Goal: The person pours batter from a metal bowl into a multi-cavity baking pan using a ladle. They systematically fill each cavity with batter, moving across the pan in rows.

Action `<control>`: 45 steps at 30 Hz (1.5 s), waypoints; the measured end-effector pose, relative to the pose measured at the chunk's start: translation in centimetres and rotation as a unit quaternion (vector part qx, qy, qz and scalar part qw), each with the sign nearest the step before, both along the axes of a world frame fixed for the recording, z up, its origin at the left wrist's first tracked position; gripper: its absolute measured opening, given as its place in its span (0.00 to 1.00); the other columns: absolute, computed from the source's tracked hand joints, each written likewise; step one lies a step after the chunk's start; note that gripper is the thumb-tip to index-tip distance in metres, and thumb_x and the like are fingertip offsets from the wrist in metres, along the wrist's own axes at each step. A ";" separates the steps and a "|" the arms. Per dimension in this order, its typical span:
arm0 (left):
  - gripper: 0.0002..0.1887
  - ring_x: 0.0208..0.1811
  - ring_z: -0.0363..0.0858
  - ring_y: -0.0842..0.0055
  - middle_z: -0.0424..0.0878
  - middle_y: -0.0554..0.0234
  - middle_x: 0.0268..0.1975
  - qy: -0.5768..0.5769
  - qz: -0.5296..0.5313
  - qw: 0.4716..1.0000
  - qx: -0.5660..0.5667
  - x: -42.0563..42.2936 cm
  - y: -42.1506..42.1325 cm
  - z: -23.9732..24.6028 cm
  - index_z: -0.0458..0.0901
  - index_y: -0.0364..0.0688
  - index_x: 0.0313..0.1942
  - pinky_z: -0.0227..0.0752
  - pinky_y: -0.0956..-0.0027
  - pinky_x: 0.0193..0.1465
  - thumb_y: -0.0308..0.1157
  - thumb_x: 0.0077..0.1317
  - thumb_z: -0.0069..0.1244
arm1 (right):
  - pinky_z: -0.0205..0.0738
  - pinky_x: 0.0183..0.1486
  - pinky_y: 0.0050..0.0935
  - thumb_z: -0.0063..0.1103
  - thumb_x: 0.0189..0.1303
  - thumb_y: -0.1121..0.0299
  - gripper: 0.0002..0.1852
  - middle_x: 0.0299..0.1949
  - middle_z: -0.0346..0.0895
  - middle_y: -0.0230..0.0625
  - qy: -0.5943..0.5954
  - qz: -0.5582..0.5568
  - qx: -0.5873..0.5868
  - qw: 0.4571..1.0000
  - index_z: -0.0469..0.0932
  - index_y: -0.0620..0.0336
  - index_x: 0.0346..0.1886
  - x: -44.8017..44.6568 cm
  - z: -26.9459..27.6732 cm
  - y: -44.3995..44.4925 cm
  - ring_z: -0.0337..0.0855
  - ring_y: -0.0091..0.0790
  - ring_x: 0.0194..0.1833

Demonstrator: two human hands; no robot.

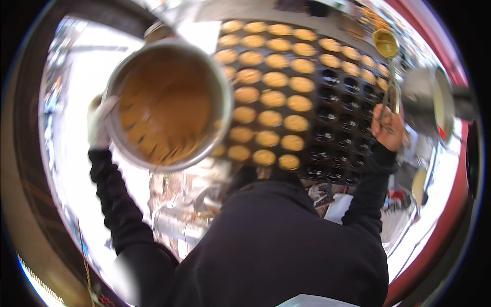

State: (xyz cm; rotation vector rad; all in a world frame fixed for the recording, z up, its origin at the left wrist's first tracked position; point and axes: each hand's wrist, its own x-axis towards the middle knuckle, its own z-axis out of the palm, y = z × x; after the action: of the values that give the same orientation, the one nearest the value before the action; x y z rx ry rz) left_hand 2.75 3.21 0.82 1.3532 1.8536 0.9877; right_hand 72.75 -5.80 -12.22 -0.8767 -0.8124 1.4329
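My left hand (100,122), in a white glove, grips the rim side of a large round metal pot (227,115). Inside lies a thick orange-brown mixture (165,103), smeared up the wall. My bare right hand (389,126) is closed around the handles of a metal scoop (392,80), whose bowl points away from me and is coated yellow. Before me stretches a dark griddle with round moulds (311,115). Rows of golden rounds (274,80) fill its left and far-right moulds, while dark, shiny wells (339,122) show nearer my right hand. The pot hides part of the leftmost rows.
To the right of my right hand, a metal pot (418,99) with a dark handle holds a pale mixture. Beyond the griddle's far right corner are orange-brown pieces (374,19), too blurred to name. A red edge (456,161) curves along the right side.
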 end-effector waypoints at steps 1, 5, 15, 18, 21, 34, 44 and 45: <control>0.23 0.44 0.82 0.76 0.84 0.59 0.45 -0.038 -0.028 0.999 -0.013 0.0 0.1 0.2 0.79 0.29 0.54 0.76 0.71 0.51 0.37 0.65 0.61 | 0.61 0.19 0.21 0.46 0.76 0.48 0.35 0.32 0.77 0.40 -0.023 0.007 0.045 0.999 0.61 0.66 0.74 -3.2 1.2 0.8 0.68 0.23 0.19; 0.22 0.43 0.84 0.73 0.85 0.55 0.43 -0.098 -0.005 0.995 -0.018 0.3 0.1 0.5 0.80 0.28 0.52 0.80 0.70 0.49 0.32 0.62 0.63 | 0.58 0.21 0.18 0.47 0.75 0.60 0.34 0.33 0.79 0.37 -0.124 0.224 -0.036 0.966 0.58 0.61 0.81 -16.3 6.0 5.0 0.67 0.19 0.20; 0.25 0.44 0.85 0.71 0.85 0.57 0.44 -0.100 -0.049 0.994 -0.009 -0.9 -0.4 0.0 0.79 0.33 0.55 0.81 0.67 0.53 0.36 0.61 0.65 | 0.81 0.50 0.50 0.52 0.65 0.56 0.19 0.44 0.87 0.51 -0.678 0.408 0.220 0.570 0.85 0.52 0.51 -44.8 -0.5 10.9 0.87 0.53 0.47; 0.22 0.40 0.85 0.75 0.86 0.60 0.41 -0.115 -0.025 0.993 0.008 -0.5 -0.7 0.2 0.83 0.34 0.52 0.81 0.70 0.48 0.30 0.59 0.68 | 0.80 0.53 0.53 0.53 0.62 0.52 0.21 0.40 0.87 0.51 -0.698 0.461 0.230 0.497 0.86 0.52 0.50 -46.0 -1.3 11.4 0.86 0.55 0.49; 0.20 0.41 0.88 0.69 0.89 0.51 0.45 -0.292 -0.095 0.951 -0.043 0.0 -0.2 0.9 0.84 0.27 0.53 0.84 0.64 0.48 0.22 0.59 0.56 | 0.77 0.55 0.54 0.53 0.62 0.53 0.21 0.42 0.87 0.51 -0.668 0.515 0.198 0.499 0.86 0.55 0.50 -44.9 -0.6 12.5 0.85 0.57 0.50; 0.27 0.44 0.85 0.71 0.85 0.55 0.45 -0.095 -0.060 0.994 -0.002 -0.9 0.5 -0.2 0.79 0.31 0.56 0.81 0.66 0.54 0.37 0.61 0.65 | 0.60 0.10 0.20 0.41 0.75 0.50 0.29 0.25 0.75 0.44 0.035 0.497 -0.423 0.756 0.67 0.53 0.74 -32.8 -0.1 7.0 0.66 0.25 0.12; 0.23 0.44 0.84 0.74 0.85 0.56 0.44 -0.080 -0.058 0.994 -0.037 0.1 1.4 0.4 0.79 0.28 0.55 0.79 0.71 0.50 0.35 0.65 0.60 | 0.64 0.12 0.24 0.34 0.78 0.48 0.31 0.29 0.73 0.51 0.424 0.436 -0.340 0.718 0.58 0.39 0.81 -30.8 -1.4 0.6 0.67 0.30 0.13; 0.23 0.44 0.83 0.75 0.84 0.56 0.44 -0.088 -0.062 0.994 -0.026 0.0 1.4 0.4 0.79 0.28 0.54 0.79 0.71 0.50 0.33 0.64 0.61 | 0.64 0.12 0.24 0.33 0.78 0.49 0.31 0.29 0.73 0.51 0.404 0.416 -0.335 0.743 0.58 0.40 0.81 -29.6 -0.9 0.4 0.67 0.30 0.13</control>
State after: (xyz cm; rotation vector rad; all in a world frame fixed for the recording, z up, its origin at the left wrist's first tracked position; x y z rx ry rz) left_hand 2.73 4.58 1.24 1.2903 1.6344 0.9556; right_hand 43.18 -5.45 -13.11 -0.2386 0.0847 2.7254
